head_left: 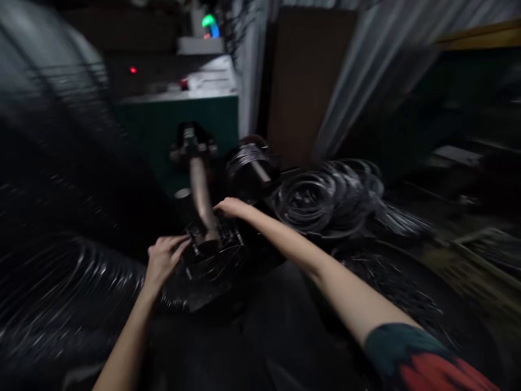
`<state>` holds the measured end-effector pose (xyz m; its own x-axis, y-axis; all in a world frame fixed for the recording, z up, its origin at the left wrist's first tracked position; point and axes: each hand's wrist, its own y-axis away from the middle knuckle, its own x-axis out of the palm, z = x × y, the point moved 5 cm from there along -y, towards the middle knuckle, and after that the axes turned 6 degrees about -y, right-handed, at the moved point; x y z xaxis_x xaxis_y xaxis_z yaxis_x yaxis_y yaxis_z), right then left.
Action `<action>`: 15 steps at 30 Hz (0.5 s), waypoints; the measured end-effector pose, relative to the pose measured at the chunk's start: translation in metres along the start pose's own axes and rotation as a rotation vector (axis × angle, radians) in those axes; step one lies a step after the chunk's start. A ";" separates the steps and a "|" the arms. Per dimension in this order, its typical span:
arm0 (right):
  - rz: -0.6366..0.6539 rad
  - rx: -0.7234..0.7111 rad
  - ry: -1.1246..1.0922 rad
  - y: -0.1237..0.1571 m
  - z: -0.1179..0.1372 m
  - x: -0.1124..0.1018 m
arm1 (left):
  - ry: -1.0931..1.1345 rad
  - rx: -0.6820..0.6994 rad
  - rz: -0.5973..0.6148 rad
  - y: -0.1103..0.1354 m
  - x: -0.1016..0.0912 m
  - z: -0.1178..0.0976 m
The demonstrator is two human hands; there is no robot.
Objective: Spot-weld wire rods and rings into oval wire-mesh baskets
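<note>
Blur and dim light soften the whole head view. My left hand [165, 259] is at the left side of a small machine head, thumb and forefinger drawn together by its metal edge; what they pinch, if anything, is too small to make out. My right hand [231, 207] reaches across to the other side, fingers bent down and closed, their tips hidden in the dark. Between the hands a thick, worn metal bar [200, 190] slopes down to the machine's working spot. Thin wires [222, 263] lie below it.
Coils of wire [309, 198] rest to the right, beside a wire-wrapped spool [248, 157]. A round tub [407, 260] with small dark pieces stands at lower right. Wire coils [93, 277] fill the left. Behind is a green cabinet [150, 125] with papers [214, 76] on top.
</note>
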<state>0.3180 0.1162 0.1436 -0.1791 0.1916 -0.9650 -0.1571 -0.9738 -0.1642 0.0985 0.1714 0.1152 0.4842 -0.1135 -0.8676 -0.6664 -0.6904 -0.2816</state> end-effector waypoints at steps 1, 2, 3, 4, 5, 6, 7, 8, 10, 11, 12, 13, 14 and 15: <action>0.073 -0.027 -0.014 -0.002 -0.006 -0.002 | -0.010 -0.020 0.039 -0.001 0.002 0.002; 0.124 -0.042 -0.025 -0.004 -0.012 -0.003 | -0.023 -0.045 0.062 -0.002 0.005 0.004; 0.162 -0.051 -0.037 -0.004 -0.016 -0.004 | -0.037 -0.071 0.072 -0.004 0.006 0.006; 0.190 -0.060 -0.050 -0.004 -0.019 -0.004 | -0.052 -0.095 0.068 -0.005 0.007 0.007; 0.208 -0.069 -0.063 -0.003 -0.020 -0.004 | -0.068 -0.114 0.059 -0.006 0.007 0.007; 0.221 -0.080 -0.077 -0.002 -0.020 -0.003 | -0.085 -0.126 0.051 -0.006 0.006 0.007; 0.228 -0.092 -0.092 0.000 -0.019 -0.003 | -0.102 -0.135 0.050 -0.005 0.005 0.006; 0.230 -0.104 -0.107 0.002 -0.019 -0.003 | -0.115 -0.137 0.053 -0.003 0.005 0.005; 0.223 -0.122 -0.134 0.005 -0.019 -0.005 | -0.117 -0.104 0.066 0.005 0.005 0.002; 0.217 -0.127 -0.145 0.007 -0.019 -0.007 | -0.102 -0.069 0.069 0.012 0.006 -0.001; 0.208 -0.132 -0.157 0.008 -0.020 -0.009 | -0.085 -0.026 0.069 0.020 0.007 -0.005; 0.200 -0.137 -0.168 0.010 -0.022 -0.012 | -0.069 0.031 0.068 0.030 0.010 -0.010; 0.193 -0.144 -0.178 0.013 -0.023 -0.014 | -0.064 0.099 0.082 0.043 0.014 -0.017; 0.186 -0.154 -0.190 0.017 -0.023 -0.016 | -0.076 0.168 0.110 0.058 0.019 -0.025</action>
<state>0.3407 0.0939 0.1516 -0.3714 0.0131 -0.9284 0.0421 -0.9986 -0.0309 0.0832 0.1117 0.0927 0.3630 -0.1229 -0.9236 -0.8013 -0.5470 -0.2422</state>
